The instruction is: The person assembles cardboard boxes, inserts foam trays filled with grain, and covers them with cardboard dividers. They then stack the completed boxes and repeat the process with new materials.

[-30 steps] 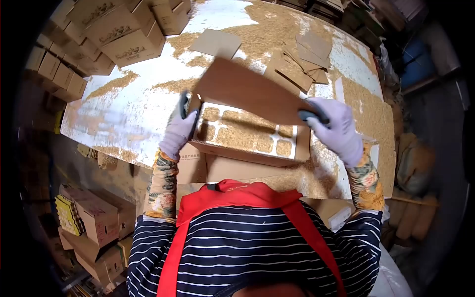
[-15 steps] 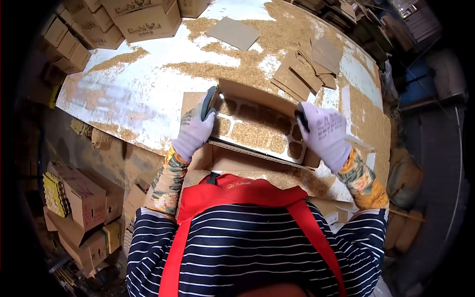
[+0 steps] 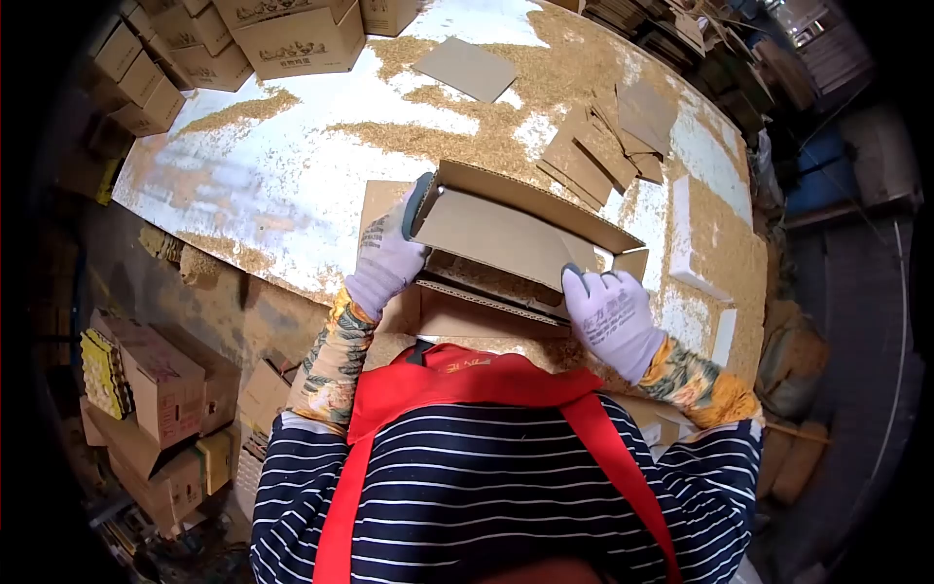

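Observation:
An opened cardboard box (image 3: 540, 209) lies on the table in front of me. Across its opening slants a brown cardboard panel (image 3: 496, 234), covering most of the inside. Below the panel's near edge shows a strip of the sawdust-like filling (image 3: 486, 277). My left hand (image 3: 392, 243), in a white glove with dark fingertips, is closed around the box's left end. The gloved right hand (image 3: 611, 316) pinches the panel's near right corner, fingers curled. A small end flap (image 3: 630, 263) stands out at the box's right end.
Loose brown shavings (image 3: 428, 141) are spread over the white table (image 3: 224, 161). Flat cardboard pieces (image 3: 593, 156) lie at the back right, and a grey sheet (image 3: 467, 68) farther back. Closed boxes (image 3: 302, 49) stand at the far left. A white block (image 3: 686, 243) lies to the right.
The cardboard panel has come down over the divided white insert and its filling. My right hand moved from the box's right end toward me and slightly left; the left hand stayed at its end.

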Demonstrator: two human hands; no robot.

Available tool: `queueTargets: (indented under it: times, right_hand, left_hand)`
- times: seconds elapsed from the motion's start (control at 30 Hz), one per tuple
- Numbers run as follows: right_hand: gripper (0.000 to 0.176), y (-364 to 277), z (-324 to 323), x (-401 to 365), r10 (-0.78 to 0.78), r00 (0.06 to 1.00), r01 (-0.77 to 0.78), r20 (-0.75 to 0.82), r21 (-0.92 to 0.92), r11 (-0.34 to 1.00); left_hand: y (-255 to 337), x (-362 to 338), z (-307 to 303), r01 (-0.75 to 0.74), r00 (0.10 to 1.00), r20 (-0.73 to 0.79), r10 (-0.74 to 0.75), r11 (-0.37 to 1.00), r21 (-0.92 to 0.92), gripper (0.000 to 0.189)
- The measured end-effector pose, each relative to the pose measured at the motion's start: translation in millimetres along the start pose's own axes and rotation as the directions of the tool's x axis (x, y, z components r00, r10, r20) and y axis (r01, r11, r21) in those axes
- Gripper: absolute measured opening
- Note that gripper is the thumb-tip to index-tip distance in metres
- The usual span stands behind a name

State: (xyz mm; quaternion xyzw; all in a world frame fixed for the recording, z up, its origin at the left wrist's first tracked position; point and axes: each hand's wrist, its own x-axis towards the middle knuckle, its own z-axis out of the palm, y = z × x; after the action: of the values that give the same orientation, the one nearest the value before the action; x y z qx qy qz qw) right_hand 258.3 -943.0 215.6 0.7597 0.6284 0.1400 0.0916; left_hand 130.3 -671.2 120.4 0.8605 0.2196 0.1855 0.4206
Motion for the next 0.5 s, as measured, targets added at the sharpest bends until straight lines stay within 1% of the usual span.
queueTargets:
  times: [0.03, 0.1, 0.13, 0.17, 0.2, 0.23, 0.27, 0.3, 0.37, 0.4, 0.43, 0.5]
  right_hand:
    - [0.014, 2, 0, 3, -0.007, 1.0, 0.007, -0.004, -0.006, 1.0]
    - [0.018, -1, -1, 6, 0.045, 0.998, -0.045, -0.052, 0.007, 0.999]
    - [0.012, 3, 1, 8, 0.06, 0.995, -0.058, -0.083, 0.02, 0.998]
    - [0.012, 13, -2, 12, 0.064, 0.994, -0.063, -0.09, 0.019, 0.998]
    - [0.009, 24, -10, 13, 0.168, 0.983, -0.163, -0.072, 0.077, 0.984]
    - [0.007, 34, -14, 12, 0.266, 0.963, -0.258, -0.049, 0.132, 0.957]
    - [0.007, 40, -10, 8, 0.303, 0.945, -0.287, -0.126, 0.127, 0.949]
    - [0.007, 37, -10, 8, 0.3, 0.946, -0.285, -0.123, 0.127, 0.95]
    - [0.006, 25, -11, 7, 0.279, 0.96, -0.28, 0.023, 0.06, 0.958]
    - [0.009, 16, -10, 12, 0.213, 0.977, -0.213, -0.015, 0.023, 0.977]
    - [0.014, 8, 3, 19, 0.185, 0.982, -0.185, -0.048, -0.005, 0.983]
    - [0.014, 4, -15, 40, 0.268, 0.957, -0.258, 0.111, -0.099, 0.961]
  left_hand:
    - [0, 2, 0, -0.01, 1.0, 0.029, 0.01, 1.0, 0.023, 0.064]
    - [2, 0, 0, 0.0, 0.999, 0.037, -0.001, 1.0, 0.024, 0.064]
    - [4, 2, -1, 0.001, 0.999, 0.044, -0.002, 1.0, 0.026, 0.065]
    - [6, 5, -2, -0.003, 0.999, 0.049, 0.001, 1.0, 0.028, 0.065]
    - [-4, 5, 4, -0.042, 0.999, 0.02, 0.042, 0.999, -0.035, 0.066]
    - [-1, 5, 3, -0.046, 0.999, 0.019, 0.046, 0.998, -0.036, 0.066]
    - [3, 2, 2, -0.031, 1.0, -0.002, 0.031, 0.999, -0.015, 0.067]
    - [4, 0, 1, -0.011, 1.0, -0.022, 0.012, 1.0, 0.006, 0.067]
    - [-1, 3, 5, 0.001, 1.0, 0.005, -0.001, 1.0, 0.011, 0.066]
    - [-2, 3, 7, -0.049, 0.999, -0.015, 0.049, 0.999, -0.007, 0.068]
    - [-4, 4, 8, -0.102, 0.994, -0.037, 0.101, 0.995, -0.023, 0.069]
    - [-15, 8, 13, -0.078, 0.997, -0.018, 0.077, 0.996, -0.042, 0.071]
